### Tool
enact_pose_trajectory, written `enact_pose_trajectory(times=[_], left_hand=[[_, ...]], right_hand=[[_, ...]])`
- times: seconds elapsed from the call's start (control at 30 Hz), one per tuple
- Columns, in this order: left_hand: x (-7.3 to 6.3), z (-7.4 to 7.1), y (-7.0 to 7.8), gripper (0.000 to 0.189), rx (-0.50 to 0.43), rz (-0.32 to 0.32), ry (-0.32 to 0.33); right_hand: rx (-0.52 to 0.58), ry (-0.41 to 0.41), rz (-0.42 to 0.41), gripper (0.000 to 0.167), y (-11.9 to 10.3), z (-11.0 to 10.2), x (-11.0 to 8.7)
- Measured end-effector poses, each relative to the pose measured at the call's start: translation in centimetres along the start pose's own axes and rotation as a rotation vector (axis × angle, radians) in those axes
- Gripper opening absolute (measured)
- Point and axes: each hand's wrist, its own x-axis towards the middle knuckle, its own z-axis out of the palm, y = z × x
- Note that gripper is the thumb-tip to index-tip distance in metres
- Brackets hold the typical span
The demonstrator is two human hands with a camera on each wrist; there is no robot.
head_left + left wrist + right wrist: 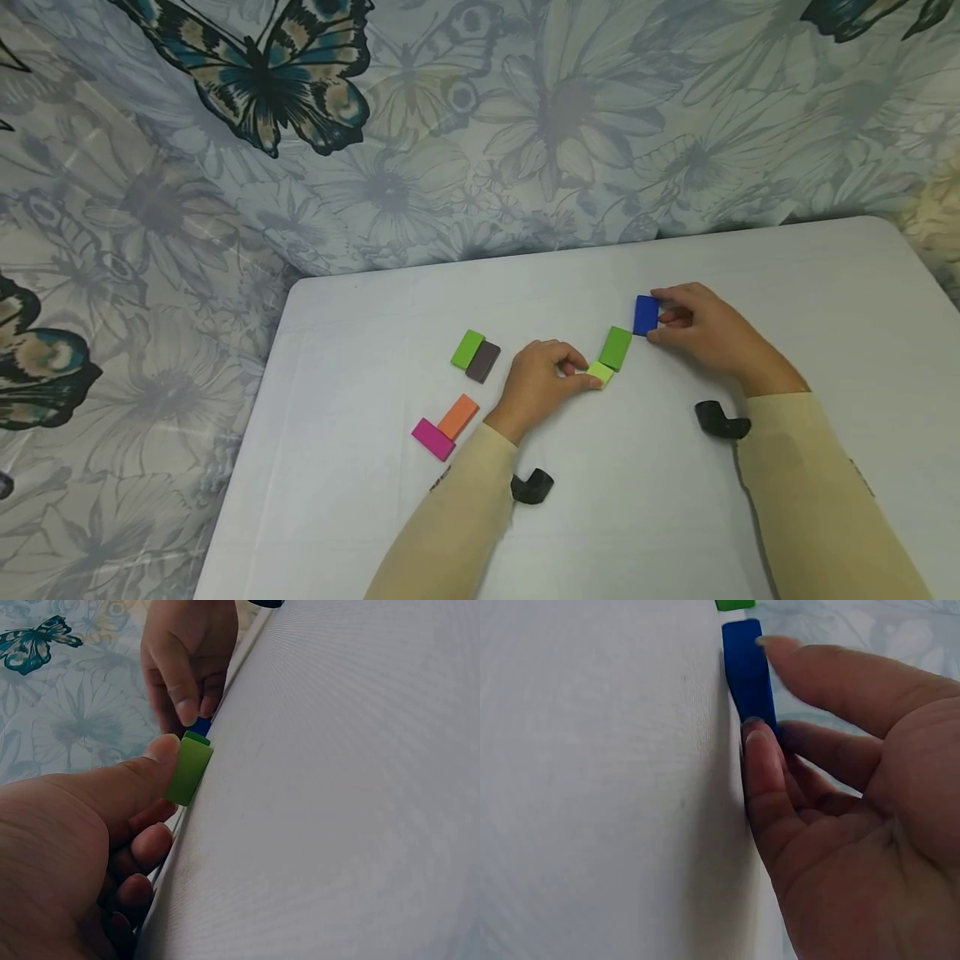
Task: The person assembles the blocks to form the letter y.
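Note:
A row of blocks slants across the white table (360, 350). At its near end my left hand (540, 379) pinches a lime-green block (600, 374) between thumb and fingers. In the left wrist view the thumb presses the upper edge of that lime block (189, 772). A darker green block (615, 348) lies in the middle of the row, its lower end against the lime one. My right hand (708, 329) grips a blue block (646, 316) by its right side, one corner close to the green block's top. The right wrist view shows thumb and fingertips on the blue block (747, 664).
Left of my left hand, a light green block (468, 348) lies against a dark grey block (483, 362). Nearer me, an orange block (457, 417) touches a magenta block (433, 439). Flowered cloth (570, 117) hangs behind the table's far edge.

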Motion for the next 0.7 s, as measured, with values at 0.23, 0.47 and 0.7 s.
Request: enact_pose_trajectory(times=[0.23,0.47,0.7], left_hand=[[-0.1,0.0,0.1,0.025,0.003,0.001,-0.003],[-0.1,-0.2,0.2,0.025,0.018,-0.003,-0.008],[0.0,-0.1,0.2,0.026,0.016,0.003,-0.008]], right_hand=[[-0.034,0.064,-0.023,0.065,0.0,0.4,0.3],[-0.053,0.108,-0.025,0.066,-0.7,1.2,0.9],[-0.038,0.131,-0.038,0.063,-0.9,1.9,1.0]])
